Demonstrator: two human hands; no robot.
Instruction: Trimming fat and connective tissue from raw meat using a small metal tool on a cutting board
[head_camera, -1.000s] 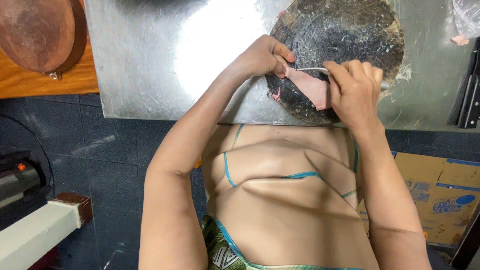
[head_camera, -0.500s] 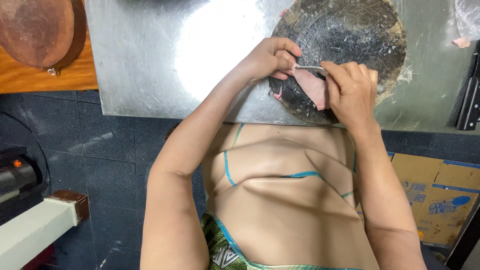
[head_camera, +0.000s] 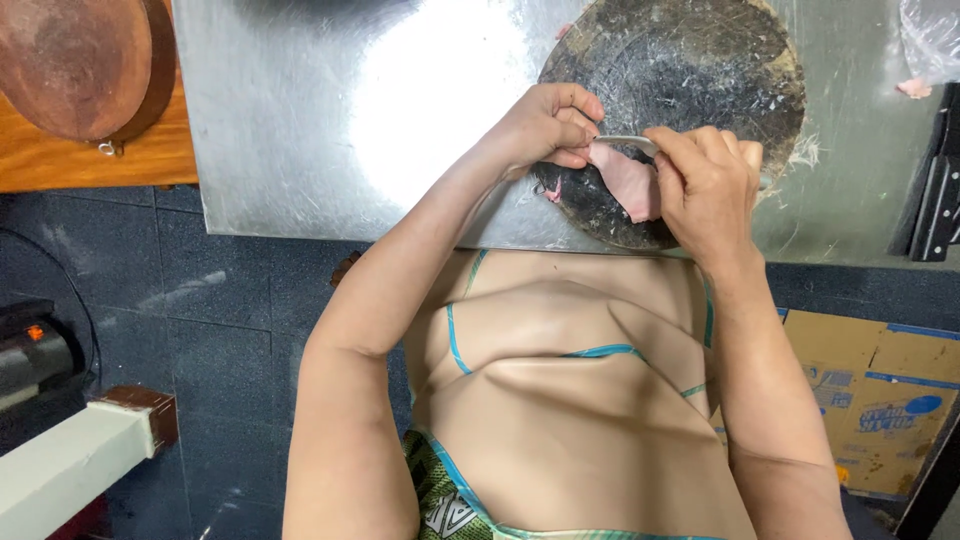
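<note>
The piece of meat (head_camera: 628, 180) is pale pink, thin and flat with a smooth, moist-looking face and an uneven edge. It lies on the near part of my round chopping block (head_camera: 700, 70), a dark, worn disc scored with pale scratches and flecked with white scraps. My left hand (head_camera: 545, 125) is curled, fingers pinching the meat's upper left corner. My right hand (head_camera: 708, 185) is clenched around a knife (head_camera: 625, 141), whose slim silvery blade lies across the meat's top edge; the handle is hidden in my grip. The block sits on a shiny sheet-metal desk (head_camera: 330, 120) with a bright glare. To the far left, a second round block (head_camera: 70, 60), reddish-brown, rests on orange wood.
</note>
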